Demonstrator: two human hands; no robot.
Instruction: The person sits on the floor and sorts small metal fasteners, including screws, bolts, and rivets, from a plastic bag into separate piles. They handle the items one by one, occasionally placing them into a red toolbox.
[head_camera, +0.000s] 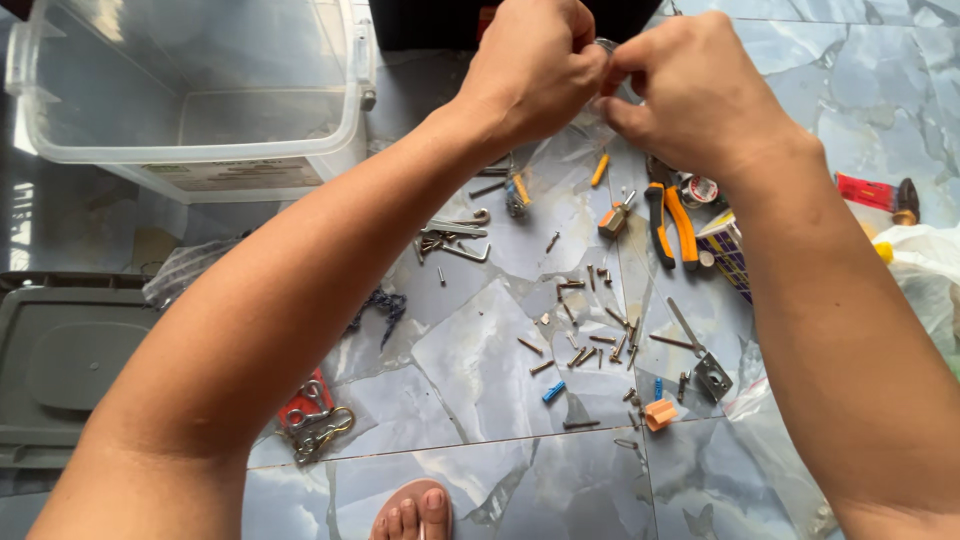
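A clear plastic storage bin with a white rim (200, 150) stands at the far left on the blue marbled floor tiles (480, 370). A grey plastic lid (60, 370) lies near left. Loose brass and steel screws (590, 345) scatter across the middle, with orange-handled pliers (672, 222) further right and a small blue wall plug (553, 392) nearer.

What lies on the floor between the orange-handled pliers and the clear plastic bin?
In the head view, between the pliers and the bin: a cluster of metal hooks, a small orange-and-grey tool and stray screws on the tile.
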